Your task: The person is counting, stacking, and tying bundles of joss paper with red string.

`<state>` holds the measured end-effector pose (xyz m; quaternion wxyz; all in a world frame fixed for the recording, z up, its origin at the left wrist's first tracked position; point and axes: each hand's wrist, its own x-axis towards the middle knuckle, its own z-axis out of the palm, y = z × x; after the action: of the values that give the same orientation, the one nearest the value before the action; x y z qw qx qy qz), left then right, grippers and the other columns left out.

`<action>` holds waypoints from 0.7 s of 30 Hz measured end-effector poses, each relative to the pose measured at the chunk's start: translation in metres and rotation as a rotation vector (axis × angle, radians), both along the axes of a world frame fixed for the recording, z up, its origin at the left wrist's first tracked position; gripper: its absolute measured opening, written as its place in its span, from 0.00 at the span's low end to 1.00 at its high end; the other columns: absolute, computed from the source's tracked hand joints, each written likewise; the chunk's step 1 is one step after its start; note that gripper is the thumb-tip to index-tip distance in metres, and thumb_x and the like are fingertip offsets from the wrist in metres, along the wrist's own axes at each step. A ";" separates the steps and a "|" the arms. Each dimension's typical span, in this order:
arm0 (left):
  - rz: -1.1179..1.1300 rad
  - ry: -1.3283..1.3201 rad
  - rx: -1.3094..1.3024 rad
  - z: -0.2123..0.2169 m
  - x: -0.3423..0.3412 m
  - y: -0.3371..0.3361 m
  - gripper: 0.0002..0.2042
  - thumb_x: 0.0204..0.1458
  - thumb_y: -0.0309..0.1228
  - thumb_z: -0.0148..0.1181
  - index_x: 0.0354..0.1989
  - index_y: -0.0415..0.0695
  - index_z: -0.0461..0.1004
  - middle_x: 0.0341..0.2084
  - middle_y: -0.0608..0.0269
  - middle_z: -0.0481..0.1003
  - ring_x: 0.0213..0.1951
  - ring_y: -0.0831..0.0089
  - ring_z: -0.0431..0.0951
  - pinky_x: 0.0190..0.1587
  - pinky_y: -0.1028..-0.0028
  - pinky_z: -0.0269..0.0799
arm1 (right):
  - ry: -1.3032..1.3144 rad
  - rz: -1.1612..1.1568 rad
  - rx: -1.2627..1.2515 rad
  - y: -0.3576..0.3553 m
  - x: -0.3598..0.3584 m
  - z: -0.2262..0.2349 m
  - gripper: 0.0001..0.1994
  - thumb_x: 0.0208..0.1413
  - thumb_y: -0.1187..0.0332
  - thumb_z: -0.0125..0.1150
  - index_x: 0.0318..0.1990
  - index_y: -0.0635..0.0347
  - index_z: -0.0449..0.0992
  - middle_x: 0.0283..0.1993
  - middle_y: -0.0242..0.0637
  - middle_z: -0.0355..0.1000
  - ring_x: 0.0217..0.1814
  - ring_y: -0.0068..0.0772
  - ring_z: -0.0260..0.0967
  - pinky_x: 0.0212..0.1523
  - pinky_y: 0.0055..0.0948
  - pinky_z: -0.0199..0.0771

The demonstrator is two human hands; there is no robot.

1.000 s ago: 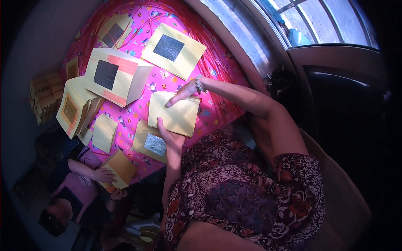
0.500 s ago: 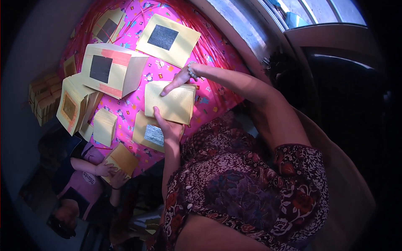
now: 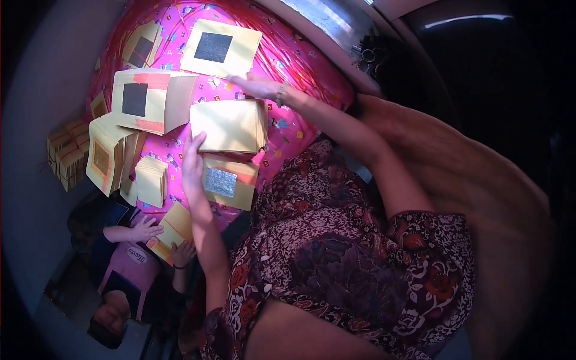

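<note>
Left fingers [image 3: 196,141] touch the paper stack's [image 3: 230,127] edge, grip unclear; right fingers [image 3: 239,81], outstretched, seemingly empty, span open tablecloth [image 3: 289,123].

narrow cloth strip [image 3: 207,90] between upper sheets [image 3: 221,48] and plain stack [image 3: 228,125], right grip [image 3: 258,87] over it, folded block [image 3: 151,102] leftward

Pale-yellow paper stack [image 3: 225,126] is contrasting with hot-pink, multicolour-print tablecloth [image 3: 277,135].
Top sheet [image 3: 246,45] is showing dark square [image 3: 213,47]; thick block [image 3: 125,78] is showing dark panel [image 3: 134,99], coral bands [image 3: 150,126]; lower sheet [image 3: 245,199] is carrying silver rectangle [image 3: 220,182]; left bundle [image 3: 99,132] is showing gold patch [image 3: 101,159]; strips [image 3: 288,63] are running red; dress [image 3: 336,264] is mixing dark purple, white, red florals; co-worker's apron [image 3: 133,270] is showing pink.
</note>
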<state>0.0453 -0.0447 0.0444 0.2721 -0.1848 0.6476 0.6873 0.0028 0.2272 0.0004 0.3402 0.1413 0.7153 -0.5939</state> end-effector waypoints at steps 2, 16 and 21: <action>0.010 -0.111 0.168 -0.010 -0.014 -0.034 0.27 0.52 0.32 0.56 0.60 0.34 0.58 0.53 0.55 0.67 0.56 0.68 0.65 0.60 0.68 0.58 | 0.047 -0.380 -0.069 -0.003 0.030 0.007 0.35 0.60 0.44 0.37 0.56 0.74 0.63 0.53 0.52 0.67 0.59 0.40 0.62 0.60 0.35 0.58; -0.041 -0.300 0.327 -0.031 -0.032 -0.011 0.32 0.47 0.48 0.58 0.56 0.40 0.63 0.49 0.52 0.69 0.50 0.59 0.72 0.54 0.61 0.69 | -0.269 -0.866 -0.737 -0.068 0.115 -0.016 0.35 0.61 0.40 0.22 0.60 0.59 0.61 0.55 0.41 0.68 0.54 0.32 0.68 0.56 0.32 0.66; -0.057 -0.308 0.362 -0.029 -0.025 -0.011 0.31 0.47 0.46 0.58 0.57 0.42 0.62 0.49 0.53 0.70 0.50 0.60 0.71 0.53 0.61 0.69 | -0.290 -0.862 -0.750 -0.072 0.119 -0.018 0.36 0.61 0.40 0.18 0.59 0.59 0.62 0.54 0.43 0.68 0.54 0.33 0.69 0.56 0.31 0.67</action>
<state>0.0199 -0.0561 0.0151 0.4157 -0.2176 0.4695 0.7480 0.1213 0.1555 -0.0177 0.1891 0.3690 0.2805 -0.8657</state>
